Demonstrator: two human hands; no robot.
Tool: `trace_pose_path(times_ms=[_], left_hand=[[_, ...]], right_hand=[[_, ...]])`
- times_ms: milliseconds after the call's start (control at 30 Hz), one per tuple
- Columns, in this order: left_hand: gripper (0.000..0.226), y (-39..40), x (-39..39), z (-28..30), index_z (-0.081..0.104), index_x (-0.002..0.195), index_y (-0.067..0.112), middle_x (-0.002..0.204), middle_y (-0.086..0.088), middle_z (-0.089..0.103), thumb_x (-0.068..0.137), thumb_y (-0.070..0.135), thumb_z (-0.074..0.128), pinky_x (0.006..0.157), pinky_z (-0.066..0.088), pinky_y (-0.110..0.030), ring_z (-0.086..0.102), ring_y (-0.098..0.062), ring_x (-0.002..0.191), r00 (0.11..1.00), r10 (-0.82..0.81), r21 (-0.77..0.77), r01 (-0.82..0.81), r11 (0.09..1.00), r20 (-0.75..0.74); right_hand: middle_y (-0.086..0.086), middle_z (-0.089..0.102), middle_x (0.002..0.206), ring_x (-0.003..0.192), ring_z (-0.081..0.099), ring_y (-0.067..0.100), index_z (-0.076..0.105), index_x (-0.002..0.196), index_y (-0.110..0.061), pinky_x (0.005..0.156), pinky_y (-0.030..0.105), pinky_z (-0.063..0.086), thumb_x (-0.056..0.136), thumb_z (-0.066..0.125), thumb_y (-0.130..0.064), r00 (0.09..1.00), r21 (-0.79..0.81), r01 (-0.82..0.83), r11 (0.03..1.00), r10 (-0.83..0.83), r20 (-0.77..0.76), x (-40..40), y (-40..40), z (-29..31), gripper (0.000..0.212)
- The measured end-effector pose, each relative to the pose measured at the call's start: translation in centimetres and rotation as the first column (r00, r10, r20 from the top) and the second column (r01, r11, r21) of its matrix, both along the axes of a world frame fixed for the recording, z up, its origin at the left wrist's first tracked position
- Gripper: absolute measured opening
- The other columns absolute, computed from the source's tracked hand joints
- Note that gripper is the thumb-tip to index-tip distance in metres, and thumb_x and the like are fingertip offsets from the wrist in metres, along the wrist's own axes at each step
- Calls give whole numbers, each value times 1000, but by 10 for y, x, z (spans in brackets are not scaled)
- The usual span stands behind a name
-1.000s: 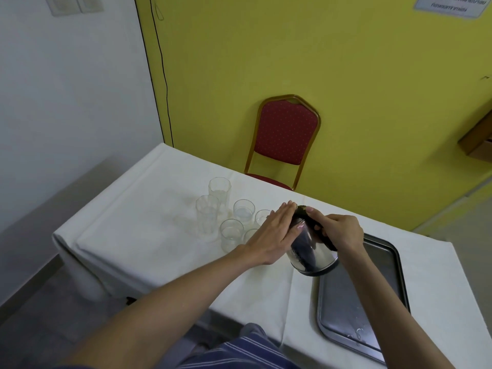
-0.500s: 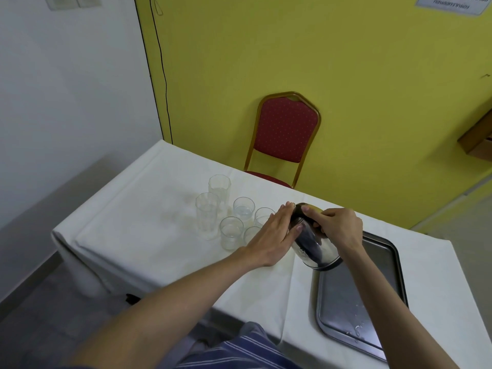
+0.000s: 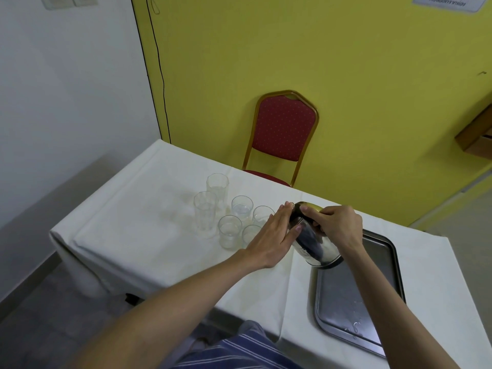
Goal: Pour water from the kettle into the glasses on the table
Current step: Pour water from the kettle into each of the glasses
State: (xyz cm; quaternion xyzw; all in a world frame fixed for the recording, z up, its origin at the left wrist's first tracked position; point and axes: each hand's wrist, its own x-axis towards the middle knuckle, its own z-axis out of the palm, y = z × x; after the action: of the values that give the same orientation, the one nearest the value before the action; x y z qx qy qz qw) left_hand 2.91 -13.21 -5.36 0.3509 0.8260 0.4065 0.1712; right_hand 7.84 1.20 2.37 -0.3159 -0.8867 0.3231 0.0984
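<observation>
A shiny round metal kettle (image 3: 315,242) is tipped over toward a bunch of see-through glasses (image 3: 230,230) on the table with a smooth white cloth (image 3: 138,235). Its bottom edge is lifted above the corner of a flat grey metal tray (image 3: 386,262) with round corners. The right hand (image 3: 336,226) is curled tight around the dark handle at the top of the kettle. The left hand (image 3: 274,235) is flat and open, with its fingers straight, pressed against the kettle's smooth side. It is not wrapped around anything. Two glasses are tall and have ridged sides. The others are short and round. The left hand hides part of the nearest glasses. A red padded chair with a gold frame (image 3: 283,134) stands by the yellow wall.
</observation>
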Motion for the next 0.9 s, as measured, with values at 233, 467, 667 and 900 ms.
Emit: trace_pose_path(times_ms=[233, 467, 667, 900], left_hand=[[67, 1, 3, 0, -6, 155, 21, 165, 3, -4, 101, 53, 18, 118, -5, -26, -8, -6, 149, 1000, -3, -2, 3, 1000, -12], [66, 3, 5, 3, -6, 155, 21, 165, 3, -4, 102, 52, 19, 117, -5, -25, -7, -7, 149, 1000, 9, -15, -9, 1000, -17], [64, 5, 6, 5, -4, 156, 21, 165, 3, -3, 103, 49, 21, 118, -4, -27, -7, -7, 150, 1000, 18, -16, -19, 1000, -17], [63, 16, 10, 13, 0, 156, 18, 164, 3, -5, 104, 47, 20, 122, -3, -34, -9, -6, 149, 999, -25, -31, 24, 999, -34]], right_hand=[[-2, 53, 41, 46, 48, 15, 63, 47, -17, 47, 28, 33, 78, 74, -61, 1000, -5, 2, 1000, -2, -1, 4, 0, 1, 55], [-1, 54, 42, 45, 48, 15, 63, 48, -16, 47, 28, 33, 80, 73, -60, 1000, 2, -11, 1000, 11, -19, 4, 3, 0, 55], [2, 61, 47, 48, 53, 16, 69, 53, -16, 50, 27, 36, 77, 72, -64, 999, -41, 1, 999, -3, -46, 6, 7, -6, 54], [-4, 61, 46, 52, 55, 16, 71, 55, -16, 55, 28, 40, 73, 79, -61, 980, -313, 133, 940, -171, -98, 21, 23, -26, 49]])
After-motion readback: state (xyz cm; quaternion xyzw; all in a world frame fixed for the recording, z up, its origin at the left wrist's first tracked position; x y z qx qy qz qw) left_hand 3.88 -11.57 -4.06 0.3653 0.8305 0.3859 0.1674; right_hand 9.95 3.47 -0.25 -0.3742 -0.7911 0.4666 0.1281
